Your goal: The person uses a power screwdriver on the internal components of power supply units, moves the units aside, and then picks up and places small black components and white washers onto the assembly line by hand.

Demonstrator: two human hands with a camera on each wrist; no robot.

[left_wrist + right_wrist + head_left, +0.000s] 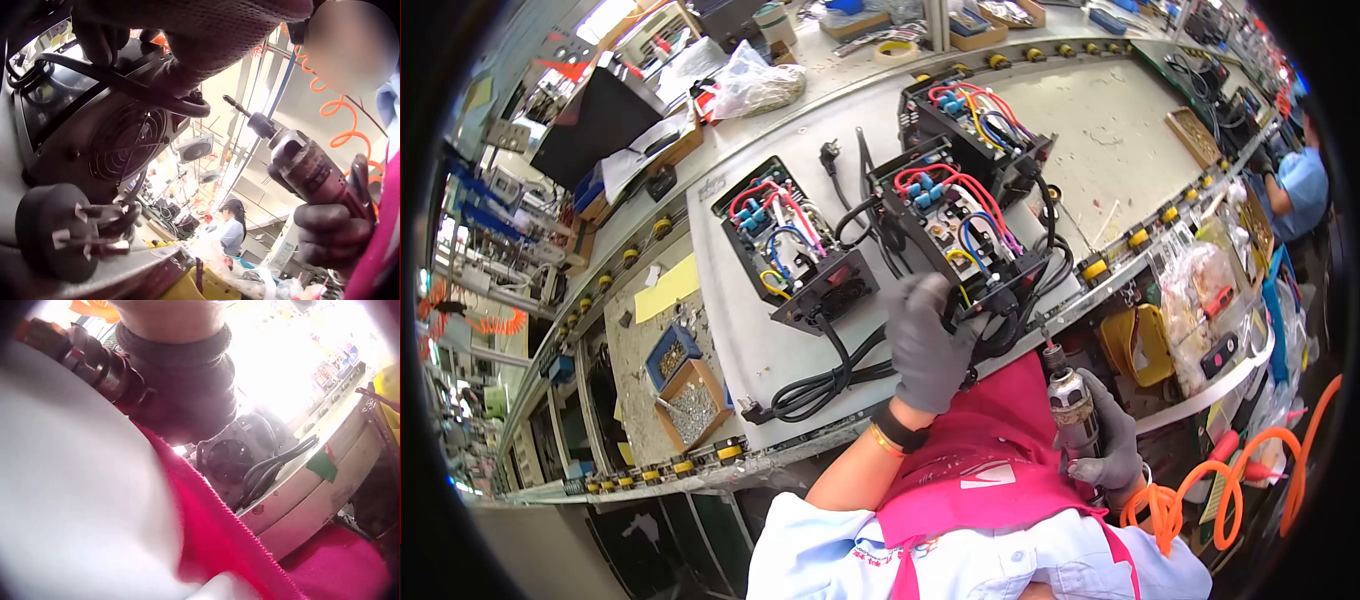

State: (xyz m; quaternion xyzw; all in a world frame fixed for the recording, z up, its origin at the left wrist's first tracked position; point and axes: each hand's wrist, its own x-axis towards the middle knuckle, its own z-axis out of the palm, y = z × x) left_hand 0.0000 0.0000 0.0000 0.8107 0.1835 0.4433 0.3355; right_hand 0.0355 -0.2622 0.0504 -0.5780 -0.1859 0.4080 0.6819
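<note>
My gloved left hand (927,345) is at the front end of the middle open black unit (960,215). In the left wrist view its bent fingers and thumb are on a black power cord (119,84), close over the unit's fan grille (128,140). A power plug (56,231) lies near the camera. My gloved right hand (1108,435) grips a power screwdriver (1072,405) in front of the apron, its bit (237,105) pointing away from me. In the right wrist view, the screwdriver's rear end (94,362) shows beside the dark glove cuff (181,387).
Two more open units stand on the pale board, one left (795,245) and one behind (975,130). Coiled cords (820,390) lie at the front edge. Left are screw boxes (692,405). An orange coiled hose (1230,480) hangs right, near a yellow bin (1135,345).
</note>
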